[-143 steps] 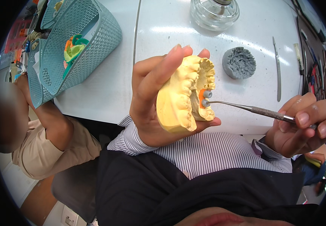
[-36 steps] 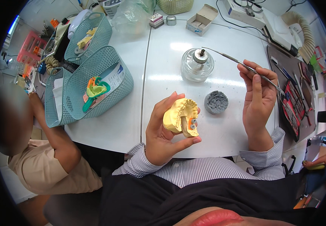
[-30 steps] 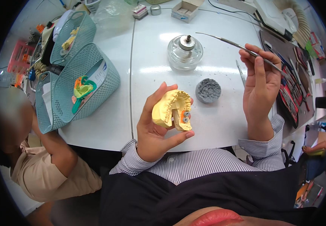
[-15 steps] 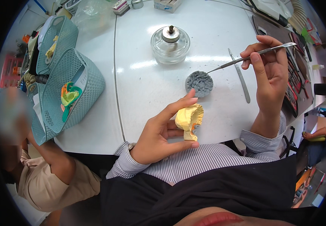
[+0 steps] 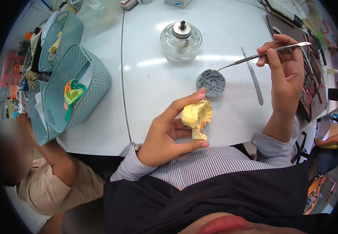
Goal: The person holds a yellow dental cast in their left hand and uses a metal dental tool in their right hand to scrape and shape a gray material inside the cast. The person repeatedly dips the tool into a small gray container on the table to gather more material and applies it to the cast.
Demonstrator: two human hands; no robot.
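Between the thumb and fingers of my left hand (image 5: 165, 136) is a yellow plaster dental model (image 5: 194, 114), with an orange patch and small grey teeth on its right side. My right hand (image 5: 286, 72) pinches a thin metal wax carver (image 5: 255, 57), held slanting with its broad blade up to the right. The carver's fine tip reaches the rim of a round pot of grey wax (image 5: 212, 84), whose surface is gouged and crumbly. A silver scalpel handle (image 5: 253, 78) lies on the table just left of my right hand.
A glass spirit lamp (image 5: 181, 41), unlit as far as I see, stands beyond the wax. Blue-green baskets (image 5: 94, 84) hold impression trays at the left. A tool roll (image 5: 307, 87) lies at the right. Another person's arm (image 5: 59, 163) is at the lower left.
The view has shifted slightly, moving the table things a little right and up. The carver tip stays by the wax rim. My left hand still holds the model, turned slightly.
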